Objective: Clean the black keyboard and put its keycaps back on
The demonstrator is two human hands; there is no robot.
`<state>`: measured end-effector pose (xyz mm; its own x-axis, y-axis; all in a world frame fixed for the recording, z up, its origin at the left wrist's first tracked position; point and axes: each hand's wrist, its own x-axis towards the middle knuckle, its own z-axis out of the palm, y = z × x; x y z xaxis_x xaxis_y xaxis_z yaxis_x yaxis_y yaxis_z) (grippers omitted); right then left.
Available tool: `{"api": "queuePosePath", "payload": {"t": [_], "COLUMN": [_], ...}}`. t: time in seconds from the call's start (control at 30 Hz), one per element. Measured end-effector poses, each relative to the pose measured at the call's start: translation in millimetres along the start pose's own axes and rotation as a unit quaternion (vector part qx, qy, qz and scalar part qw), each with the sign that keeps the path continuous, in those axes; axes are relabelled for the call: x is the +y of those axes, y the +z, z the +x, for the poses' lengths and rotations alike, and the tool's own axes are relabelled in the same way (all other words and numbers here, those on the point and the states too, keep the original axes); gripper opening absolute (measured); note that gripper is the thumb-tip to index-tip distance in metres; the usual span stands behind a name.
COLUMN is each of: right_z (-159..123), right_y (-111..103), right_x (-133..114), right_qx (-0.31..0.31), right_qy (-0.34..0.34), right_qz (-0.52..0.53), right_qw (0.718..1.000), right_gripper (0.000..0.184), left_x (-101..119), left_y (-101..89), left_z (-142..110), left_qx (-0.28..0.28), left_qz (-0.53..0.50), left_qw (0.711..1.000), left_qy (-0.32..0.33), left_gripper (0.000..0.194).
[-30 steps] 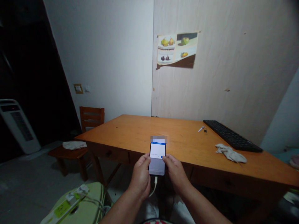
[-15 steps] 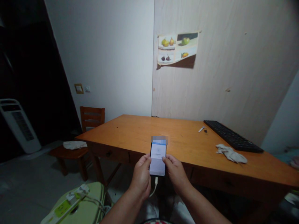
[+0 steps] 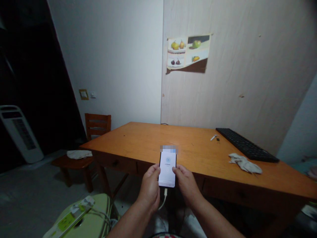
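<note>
While the left hand and right hand in the head view clasp opposite sides of a lit phone, it sits before the near edge of the table, a pale cable at its lower end. A black keyboard lines the table's right edge.

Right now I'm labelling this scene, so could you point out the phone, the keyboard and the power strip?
Phone (image 3: pixel 167 171), head view: mid-screen.
Keyboard (image 3: pixel 244 144), head view: middle of its keys.
Power strip (image 3: pixel 65 222), head view: its green socket panel.
</note>
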<state>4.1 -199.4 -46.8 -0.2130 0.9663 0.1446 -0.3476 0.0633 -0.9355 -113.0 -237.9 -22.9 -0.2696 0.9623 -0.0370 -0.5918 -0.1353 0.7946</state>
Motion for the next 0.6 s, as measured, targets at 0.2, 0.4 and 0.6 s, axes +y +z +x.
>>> {"api": "queuePosePath", "payload": {"t": [0.2,0.4,0.6], "right_z": [-1.2,1.5,1.0], "right_y": [1.3,-0.2,-0.5], "right_x": [-3.9,-1.1,-1.0], "right_qx": [0.004,-0.005,-0.007], "right_qy": [0.004,0.000,-0.002], "right_qz": [-0.009,-0.005,-0.005], "right_qw": [1.000,1.000,1.000], "right_gripper": [0.030,0.031,0.032], "left_x": [-1.1,-3.0,-3.3], "left_y": [-0.3,-2.3,-2.7], "left_z": [0.6,2.6,4.4], "left_qx": [-0.002,-0.004,-0.005], "left_qz": [0.000,0.006,0.006], "left_qw": [1.000,1.000,1.000], "left_qy": [0.002,0.003,0.007], "left_gripper": [0.033,0.032,0.032]}}
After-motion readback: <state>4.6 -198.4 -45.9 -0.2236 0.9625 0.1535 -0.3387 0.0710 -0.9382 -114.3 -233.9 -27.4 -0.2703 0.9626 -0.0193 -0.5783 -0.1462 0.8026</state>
